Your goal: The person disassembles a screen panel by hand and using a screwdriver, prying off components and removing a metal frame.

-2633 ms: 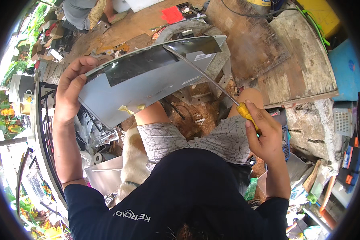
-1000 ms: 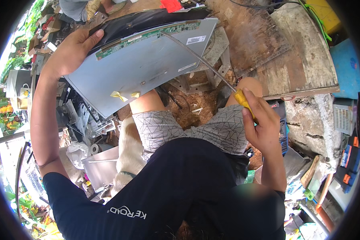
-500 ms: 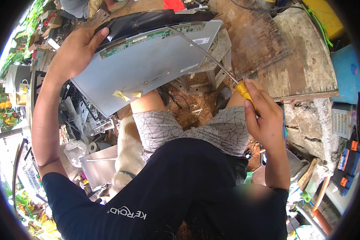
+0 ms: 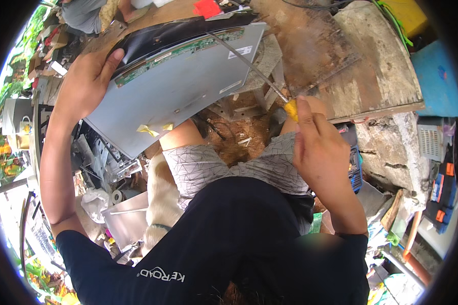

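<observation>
Outdoor daylight. Worn wooden board (image 4: 371, 76) ahead, cracked concrete block (image 4: 392, 152) right, blue panel (image 4: 437, 81) far right, greenery (image 4: 15, 76) left, scrap clutter.

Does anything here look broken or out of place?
Yes. The flat display panel in the left hand is stripped: grey metal back bare, green circuit strip exposed along the top edge, yellow tape scraps peeling. The right hand pokes a yellow-handled screwdriver at that edge.

Flat panel (image 4: 183, 86): tilted, resting on the left knee, at 11 o'clock of the picture. Left hand (image 4: 86, 84) on its edge at 9 o'clock of the panel. Screwdriver (image 4: 259, 71) running from the right hand (image 4: 320, 147), at 3 o'clock, up to the panel's top edge. Wooden board (image 4: 351, 56) behind, at 1 o'clock.
</observation>
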